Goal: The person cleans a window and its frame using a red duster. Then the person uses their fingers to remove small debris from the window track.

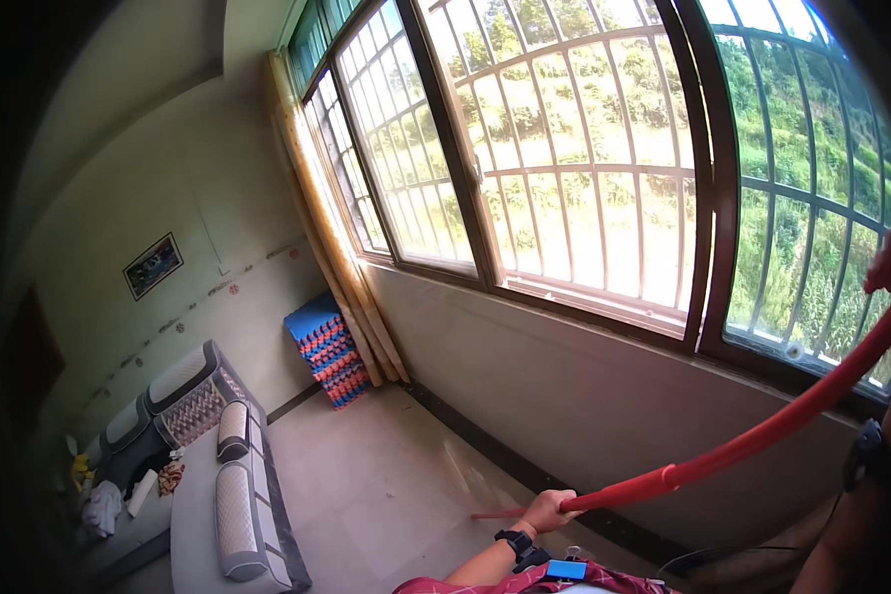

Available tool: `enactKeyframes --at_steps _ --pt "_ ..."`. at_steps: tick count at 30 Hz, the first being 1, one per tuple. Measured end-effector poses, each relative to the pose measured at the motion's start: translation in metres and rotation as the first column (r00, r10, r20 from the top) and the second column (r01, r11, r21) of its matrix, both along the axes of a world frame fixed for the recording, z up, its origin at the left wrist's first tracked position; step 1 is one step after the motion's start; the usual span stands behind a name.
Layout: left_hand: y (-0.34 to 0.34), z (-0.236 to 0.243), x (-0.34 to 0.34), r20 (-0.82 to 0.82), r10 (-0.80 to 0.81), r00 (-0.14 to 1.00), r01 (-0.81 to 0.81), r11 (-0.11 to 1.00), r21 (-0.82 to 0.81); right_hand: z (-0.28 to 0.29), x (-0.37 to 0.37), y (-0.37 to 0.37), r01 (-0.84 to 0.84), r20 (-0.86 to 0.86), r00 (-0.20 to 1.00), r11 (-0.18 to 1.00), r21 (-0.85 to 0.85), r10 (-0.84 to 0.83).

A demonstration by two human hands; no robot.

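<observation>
My left hand [550, 511] is closed around a long red pole [734, 434] at the lower middle, just right of a wristwatch on that arm. The pole rises to the right edge, where a red fitting [886, 259] shows against the window. My right forearm [846, 505], with a dark band at the wrist, reaches up along the right rim; its hand is lost past the dark edge of the picture. A blue clip [567, 569] lies at my red checked clothing below the left hand.
Barred sliding windows [574, 148] fill the wall above a sill. A curtain [307, 198] hangs at their left, beside stacked blue-red foam mats [322, 361]. A grey sofa [238, 515] with cushions and loose cloths stands at lower left. A framed picture [153, 266] hangs on the wall.
</observation>
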State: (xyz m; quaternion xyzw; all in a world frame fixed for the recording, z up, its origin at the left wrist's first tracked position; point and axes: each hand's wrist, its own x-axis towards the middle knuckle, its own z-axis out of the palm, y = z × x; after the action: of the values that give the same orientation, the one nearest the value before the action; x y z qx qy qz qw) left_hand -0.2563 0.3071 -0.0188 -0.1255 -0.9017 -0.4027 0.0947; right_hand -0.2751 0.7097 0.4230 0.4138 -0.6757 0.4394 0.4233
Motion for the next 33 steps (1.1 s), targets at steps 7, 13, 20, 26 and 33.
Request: enactKeyframes --at_steps 7,13,20,26,33 --pt "0.047 0.056 0.015 -0.097 0.201 0.975 -0.163 0.938 0.305 -0.105 -0.143 0.096 0.604 0.090 0.796 0.795 -0.057 -0.598" --pt "0.011 0.049 0.023 0.070 0.363 0.929 -0.321 0.698 0.640 -0.237 -0.268 0.304 0.849 0.352 0.515 0.522 -0.082 -0.782" --pt "-0.006 0.056 0.008 -0.004 0.514 0.858 -0.351 0.591 0.726 -0.265 -0.272 0.398 0.990 0.292 0.117 0.134 0.040 -0.949" --pt "0.017 0.071 0.046 0.087 0.750 0.655 -0.563 0.408 0.719 -0.195 -0.219 0.339 0.973 0.299 0.209 0.167 -0.158 -0.931" --pt "0.091 0.052 -0.003 0.185 0.779 0.600 -0.574 0.257 0.778 -0.179 -0.179 0.405 0.939 -0.032 0.152 0.155 -0.307 -0.988"
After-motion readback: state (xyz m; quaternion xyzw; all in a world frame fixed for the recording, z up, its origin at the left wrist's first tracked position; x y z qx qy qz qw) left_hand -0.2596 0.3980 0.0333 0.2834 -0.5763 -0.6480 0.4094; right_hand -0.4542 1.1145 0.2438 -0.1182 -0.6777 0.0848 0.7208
